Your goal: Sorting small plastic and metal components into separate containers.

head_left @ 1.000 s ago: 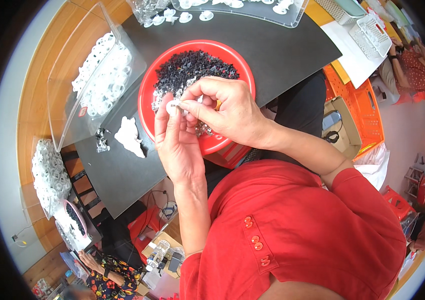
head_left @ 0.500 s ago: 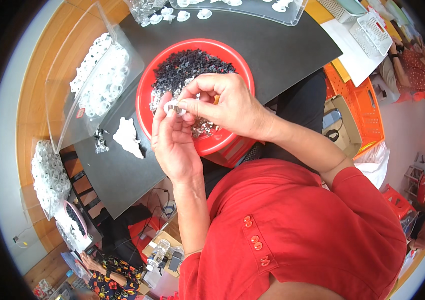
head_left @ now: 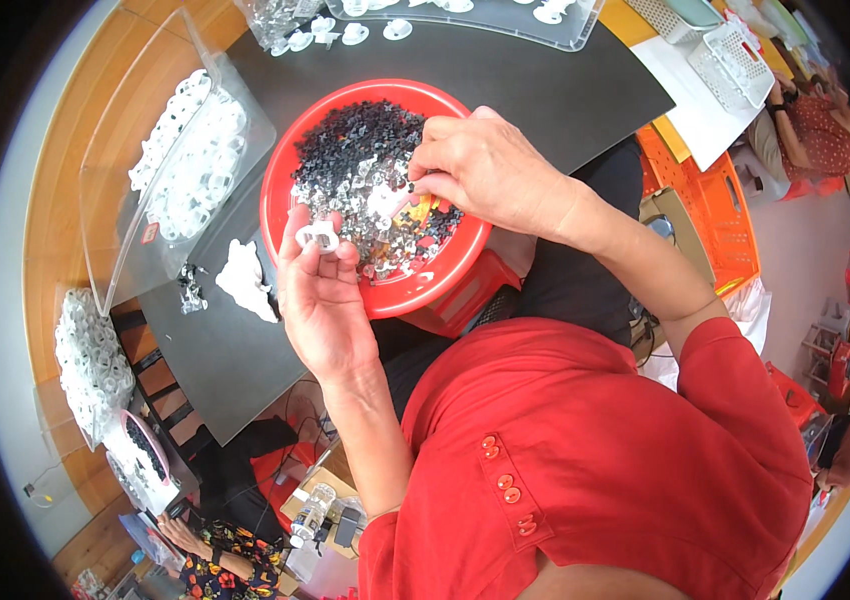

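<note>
My left hand [head_left: 330,305] is closed with its fingertips around a white ring-shaped plastic part [head_left: 318,237], palm turned up, at the near left of a red basin [head_left: 271,190]. Over the basin's right side, my right hand [head_left: 500,170] pinches a small black piece [head_left: 411,187] between thumb and fingertips. In the basin lie a heap of small black pieces [head_left: 355,135] and, nearer me, many small clear and metallic-looking bits [head_left: 370,220]. Something yellow-orange shows under my right fingers.
A clear box [head_left: 270,135] of white ring parts stands left of the basin on the dark table [head_left: 535,90]. A crumpled white tissue [head_left: 243,280] lies nearby. A clear tray [head_left: 570,40] is at the far edge. An orange crate [head_left: 725,230] sits right; a co-worker's hand [head_left: 183,535] shows lower left.
My hands have separated. The right has moved away to the right over the basin and now holds a small black piece; the left keeps the white part, slightly lower and further left.
</note>
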`<action>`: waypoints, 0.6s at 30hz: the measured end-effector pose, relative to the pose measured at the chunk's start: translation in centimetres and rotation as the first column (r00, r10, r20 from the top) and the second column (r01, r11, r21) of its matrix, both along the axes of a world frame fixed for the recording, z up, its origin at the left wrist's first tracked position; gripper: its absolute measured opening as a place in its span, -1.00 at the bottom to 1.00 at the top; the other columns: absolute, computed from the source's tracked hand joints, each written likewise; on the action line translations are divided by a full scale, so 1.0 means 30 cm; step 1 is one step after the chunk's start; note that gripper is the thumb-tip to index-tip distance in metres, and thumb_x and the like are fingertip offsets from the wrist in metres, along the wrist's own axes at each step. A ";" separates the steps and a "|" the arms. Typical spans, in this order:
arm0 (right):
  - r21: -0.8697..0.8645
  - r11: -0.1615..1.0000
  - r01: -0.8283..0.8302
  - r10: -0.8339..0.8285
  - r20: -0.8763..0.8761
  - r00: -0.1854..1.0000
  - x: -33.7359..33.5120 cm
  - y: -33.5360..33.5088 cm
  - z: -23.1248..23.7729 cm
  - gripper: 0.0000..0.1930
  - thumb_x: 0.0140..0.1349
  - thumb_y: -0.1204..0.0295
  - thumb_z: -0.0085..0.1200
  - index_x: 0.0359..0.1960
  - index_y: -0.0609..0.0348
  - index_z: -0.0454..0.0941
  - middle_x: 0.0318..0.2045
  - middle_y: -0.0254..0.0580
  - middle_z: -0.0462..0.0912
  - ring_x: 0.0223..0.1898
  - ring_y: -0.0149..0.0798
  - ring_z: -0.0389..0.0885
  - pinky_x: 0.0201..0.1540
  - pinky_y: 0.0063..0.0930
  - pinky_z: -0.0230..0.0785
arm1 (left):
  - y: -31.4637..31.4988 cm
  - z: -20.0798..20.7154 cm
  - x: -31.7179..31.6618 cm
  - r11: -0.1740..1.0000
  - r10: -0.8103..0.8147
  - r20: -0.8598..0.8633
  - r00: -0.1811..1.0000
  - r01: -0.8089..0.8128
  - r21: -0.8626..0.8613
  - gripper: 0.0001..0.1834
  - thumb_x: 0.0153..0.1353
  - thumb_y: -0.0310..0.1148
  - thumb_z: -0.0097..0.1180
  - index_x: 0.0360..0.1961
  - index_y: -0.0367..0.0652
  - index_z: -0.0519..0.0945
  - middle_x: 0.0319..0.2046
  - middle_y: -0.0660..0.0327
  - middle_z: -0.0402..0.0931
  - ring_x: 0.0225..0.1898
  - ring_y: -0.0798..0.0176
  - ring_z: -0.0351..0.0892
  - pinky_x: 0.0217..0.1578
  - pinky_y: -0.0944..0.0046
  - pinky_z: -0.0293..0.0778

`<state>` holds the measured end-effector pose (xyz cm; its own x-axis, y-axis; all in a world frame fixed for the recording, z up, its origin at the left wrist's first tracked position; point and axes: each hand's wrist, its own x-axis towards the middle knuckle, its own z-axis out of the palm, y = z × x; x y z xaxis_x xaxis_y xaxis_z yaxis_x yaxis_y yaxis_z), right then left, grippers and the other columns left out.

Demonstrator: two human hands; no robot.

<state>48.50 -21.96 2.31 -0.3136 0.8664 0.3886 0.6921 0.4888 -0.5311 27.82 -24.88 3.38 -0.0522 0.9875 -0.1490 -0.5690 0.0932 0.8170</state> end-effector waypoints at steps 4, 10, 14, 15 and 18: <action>0.024 0.999 -0.021 0.017 0.170 0.985 -0.023 -0.004 -0.010 -0.86 0.11 0.35 0.18 -0.38 0.13 0.60 -0.40 -0.27 0.52 -0.31 -0.16 0.52 -0.15 -0.30 0.27 | -0.006 0.004 0.000 1.000 -0.013 -0.068 0.998 0.013 -0.007 -0.58 0.30 -0.48 -0.10 0.16 -0.42 0.33 -0.07 0.03 0.48 -0.22 0.31 0.53 -0.16 0.36 0.49; 0.194 0.978 -0.077 0.072 0.036 0.997 -0.028 0.005 -0.013 -0.91 0.13 0.40 0.16 -0.38 0.12 0.57 -0.42 -0.31 0.51 -0.36 -0.24 0.48 -0.17 -0.36 0.24 | -0.012 0.015 0.027 0.997 -0.074 -0.256 0.964 0.078 0.005 -0.71 0.26 -0.45 0.05 -0.02 -0.33 0.52 -0.24 0.15 0.55 -0.35 0.40 0.53 -0.22 0.42 0.45; 0.327 0.935 -0.137 0.175 -0.091 0.980 -0.044 -0.017 0.046 -0.92 0.08 0.42 0.17 -0.40 0.11 0.56 -0.41 -0.32 0.51 -0.37 -0.24 0.49 -0.19 -0.33 0.27 | -0.008 0.003 0.046 0.993 -0.106 -0.403 0.909 0.118 0.004 -0.76 0.31 -0.34 0.06 -0.10 -0.29 0.54 -0.29 0.21 0.55 -0.38 0.45 0.49 -0.27 0.46 0.41; 0.378 0.913 -0.151 0.206 -0.110 0.972 -0.046 -0.021 0.048 -0.91 0.08 0.42 0.18 -0.39 0.10 0.57 -0.40 -0.34 0.52 -0.37 -0.26 0.48 -0.20 -0.36 0.26 | -0.005 0.004 0.048 0.984 -0.170 -0.331 0.928 0.180 -0.002 -0.79 0.30 -0.35 0.09 -0.13 -0.26 0.55 -0.32 0.25 0.55 -0.39 0.47 0.49 -0.28 0.47 0.41; 0.440 0.883 -0.164 0.244 -0.131 0.961 -0.047 -0.021 0.054 -0.87 0.06 0.40 0.21 -0.35 0.07 0.60 -0.37 -0.39 0.55 -0.38 -0.31 0.48 -0.20 -0.41 0.25 | -0.008 0.010 0.049 0.963 -0.265 -0.162 0.951 0.269 0.008 -0.84 0.29 -0.36 0.11 -0.19 -0.21 0.56 -0.37 0.31 0.54 -0.40 0.50 0.49 -0.31 0.48 0.41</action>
